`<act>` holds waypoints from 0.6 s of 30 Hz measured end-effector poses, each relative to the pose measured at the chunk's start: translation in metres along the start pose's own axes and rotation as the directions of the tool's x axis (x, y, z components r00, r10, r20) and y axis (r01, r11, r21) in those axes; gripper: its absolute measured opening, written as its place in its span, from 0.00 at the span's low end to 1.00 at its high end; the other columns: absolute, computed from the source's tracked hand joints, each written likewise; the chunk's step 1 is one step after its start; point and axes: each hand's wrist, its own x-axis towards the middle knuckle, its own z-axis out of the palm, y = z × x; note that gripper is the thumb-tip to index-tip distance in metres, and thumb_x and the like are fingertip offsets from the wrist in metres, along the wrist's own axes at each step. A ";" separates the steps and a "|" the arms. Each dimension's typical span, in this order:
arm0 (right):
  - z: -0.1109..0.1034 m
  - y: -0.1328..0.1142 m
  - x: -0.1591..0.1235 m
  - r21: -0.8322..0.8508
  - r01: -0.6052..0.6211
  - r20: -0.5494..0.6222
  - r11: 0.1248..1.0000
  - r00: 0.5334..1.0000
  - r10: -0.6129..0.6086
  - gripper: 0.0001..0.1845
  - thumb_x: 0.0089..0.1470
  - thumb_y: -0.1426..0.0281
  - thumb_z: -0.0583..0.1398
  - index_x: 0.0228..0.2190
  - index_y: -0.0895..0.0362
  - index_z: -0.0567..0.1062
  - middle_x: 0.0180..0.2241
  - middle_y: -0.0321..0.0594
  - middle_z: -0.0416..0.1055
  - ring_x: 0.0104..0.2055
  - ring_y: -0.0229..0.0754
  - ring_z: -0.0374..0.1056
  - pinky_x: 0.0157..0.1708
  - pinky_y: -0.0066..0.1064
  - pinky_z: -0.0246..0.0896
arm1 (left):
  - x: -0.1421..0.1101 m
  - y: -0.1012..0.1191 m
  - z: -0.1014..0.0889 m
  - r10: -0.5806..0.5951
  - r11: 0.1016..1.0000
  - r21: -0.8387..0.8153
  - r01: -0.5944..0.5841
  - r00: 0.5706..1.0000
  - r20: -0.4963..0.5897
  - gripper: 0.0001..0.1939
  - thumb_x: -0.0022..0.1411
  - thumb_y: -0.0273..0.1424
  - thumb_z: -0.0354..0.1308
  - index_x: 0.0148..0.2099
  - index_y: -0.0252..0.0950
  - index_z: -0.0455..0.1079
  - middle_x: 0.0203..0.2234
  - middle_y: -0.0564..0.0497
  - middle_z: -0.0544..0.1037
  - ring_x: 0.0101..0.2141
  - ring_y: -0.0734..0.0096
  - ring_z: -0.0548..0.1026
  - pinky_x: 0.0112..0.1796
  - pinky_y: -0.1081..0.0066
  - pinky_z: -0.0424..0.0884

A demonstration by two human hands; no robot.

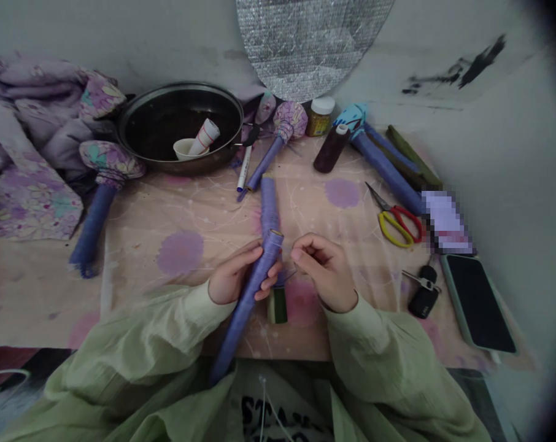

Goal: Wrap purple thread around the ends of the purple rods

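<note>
My left hand (235,274) grips a long purple thread-wrapped tube (254,291) near its upper end, and the lower end slants toward my body. My right hand (326,270) is beside the tube's open top, its fingertips pinched together. A thin purple strand appears to run into those fingertips from a small thread spool (277,305), which stands upright on the table between my hands. A second wrapped tube (269,205) lies directly behind the one in my hand, its lower part hidden.
Several wrapped tubes with floral fabric heads (110,164) lie across the paper-covered table (181,253). Farther back are a dark pan (179,123) and a marker pen (243,169). To the right lie yellow-red scissors (395,224), a key fob (424,293) and a phone (478,304).
</note>
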 end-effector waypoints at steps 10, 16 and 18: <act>0.001 -0.001 0.003 -0.017 -0.045 0.020 0.999 0.999 0.045 0.12 0.49 0.62 0.62 0.23 0.57 0.69 0.16 0.28 0.55 0.18 0.29 0.48 0.17 0.25 0.44 | -0.002 -0.001 -0.002 0.001 1.000 -0.024 0.000 1.000 0.021 0.11 0.59 0.36 0.53 0.41 0.38 0.57 0.22 0.56 0.66 0.16 0.80 0.63 0.12 0.84 0.55; 0.001 -0.003 0.004 -0.019 -0.044 0.006 0.999 0.999 0.044 0.12 0.49 0.62 0.61 0.23 0.57 0.69 0.16 0.28 0.56 0.18 0.29 0.48 0.18 0.25 0.44 | -0.001 -0.002 -0.001 0.005 1.000 0.028 -0.006 1.000 0.029 0.15 0.58 0.32 0.57 0.45 0.42 0.55 0.21 0.59 0.65 0.14 0.83 0.61 0.12 0.86 0.55; 0.002 -0.003 0.004 -0.023 -0.049 0.001 0.999 0.999 0.049 0.12 0.49 0.62 0.61 0.22 0.57 0.68 0.16 0.27 0.55 0.18 0.29 0.48 0.17 0.25 0.44 | 0.000 -0.002 -0.001 0.012 1.000 0.027 -0.013 1.000 0.025 0.14 0.59 0.33 0.56 0.45 0.43 0.55 0.21 0.59 0.65 0.14 0.83 0.61 0.12 0.86 0.55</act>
